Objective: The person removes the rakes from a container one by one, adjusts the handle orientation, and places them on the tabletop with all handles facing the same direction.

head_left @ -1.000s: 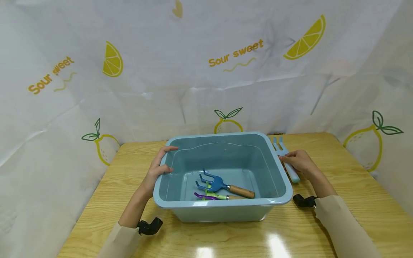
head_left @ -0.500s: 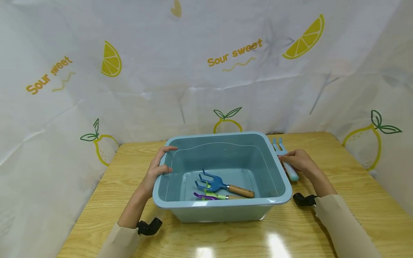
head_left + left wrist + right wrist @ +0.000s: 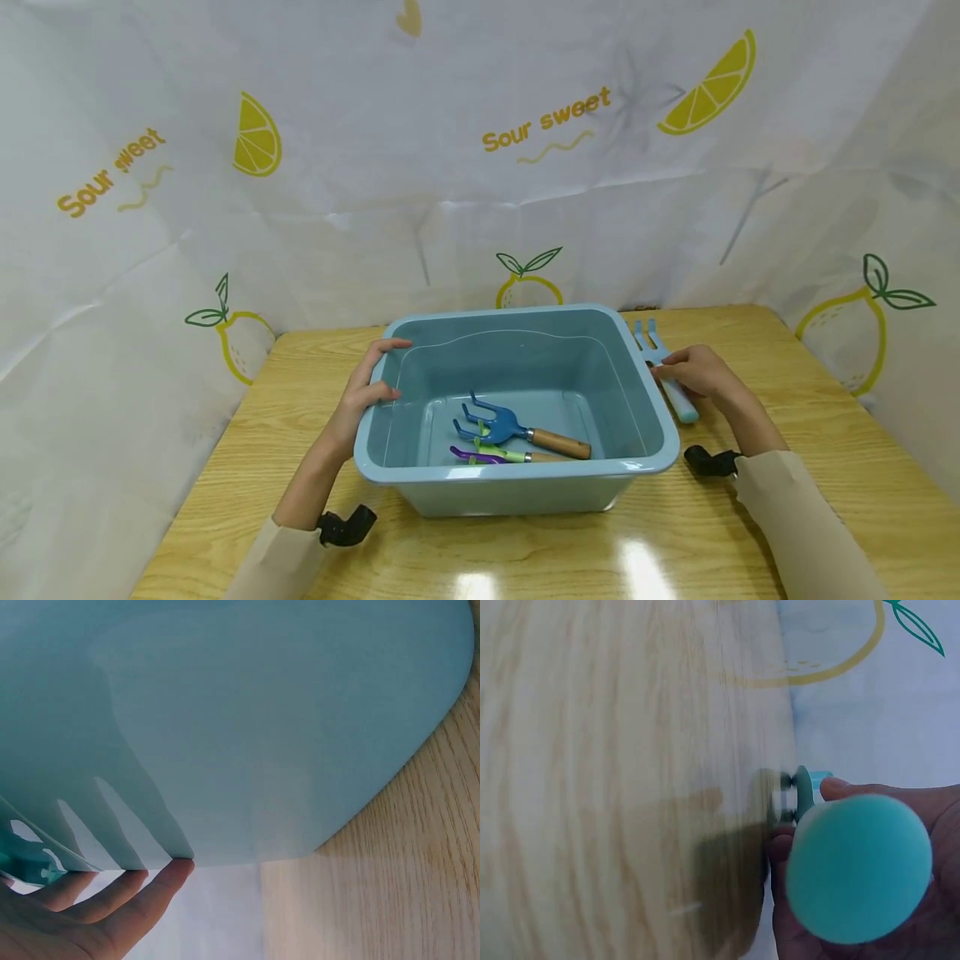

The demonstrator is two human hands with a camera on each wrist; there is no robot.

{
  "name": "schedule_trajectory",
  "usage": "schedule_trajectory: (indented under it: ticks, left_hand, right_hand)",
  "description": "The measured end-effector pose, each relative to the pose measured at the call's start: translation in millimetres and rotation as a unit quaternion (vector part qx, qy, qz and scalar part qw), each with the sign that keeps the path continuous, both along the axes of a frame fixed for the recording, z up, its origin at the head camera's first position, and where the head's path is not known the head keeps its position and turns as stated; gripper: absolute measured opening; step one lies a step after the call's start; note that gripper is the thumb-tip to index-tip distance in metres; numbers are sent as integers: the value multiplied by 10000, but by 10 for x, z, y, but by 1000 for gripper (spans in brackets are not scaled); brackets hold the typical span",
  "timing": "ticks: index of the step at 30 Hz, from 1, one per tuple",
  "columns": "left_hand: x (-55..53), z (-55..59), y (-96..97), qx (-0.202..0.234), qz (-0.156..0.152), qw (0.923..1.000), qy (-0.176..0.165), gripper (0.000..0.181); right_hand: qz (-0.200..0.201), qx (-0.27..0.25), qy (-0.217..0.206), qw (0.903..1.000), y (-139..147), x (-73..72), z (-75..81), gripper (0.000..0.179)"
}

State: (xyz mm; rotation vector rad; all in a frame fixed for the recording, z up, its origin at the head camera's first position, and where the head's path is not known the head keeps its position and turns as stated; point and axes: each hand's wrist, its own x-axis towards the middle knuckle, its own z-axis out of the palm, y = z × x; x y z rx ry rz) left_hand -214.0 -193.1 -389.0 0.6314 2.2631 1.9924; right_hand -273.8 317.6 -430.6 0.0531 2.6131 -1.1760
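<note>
A white sheet (image 3: 337, 108) printed with lemons and "Sour sweet" stands behind the blue tub (image 3: 517, 497), and a wooden table (image 3: 540, 558) lies under it. Two beige sleeves reach in, one on each side of the tub, in front. The left hand (image 3: 360, 402) holds the tub's left rim, index finger and thumb spread apart over the inside edge, other fingers against the outside. The right hand (image 3: 700, 372), just beyond the tub's right wall, is closed in a pinch around the light-blue fork (image 3: 681, 404), prongs pointing away from the person; whether the fork touches the table I cannot tell. Inside the tub, toward its front, a blue rake (image 3: 504, 423) with a wooden handle lies partly over a green tool (image 3: 504, 453); a purple tool (image 3: 462, 454) shows least, near the front wall.
</note>
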Motion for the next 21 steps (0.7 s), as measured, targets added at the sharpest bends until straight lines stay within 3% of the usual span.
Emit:
schedule_trajectory:
  ticks: [12, 21]
  left_hand:
    - [12, 12, 4, -14, 26, 10000, -24, 68]
    - [7, 11, 7, -85, 57, 9999, -38, 69]
  right_hand:
    - [-111, 757, 368, 9964, -4, 36, 18, 61]
    - [-137, 796, 324, 9962, 16, 52, 13, 60]
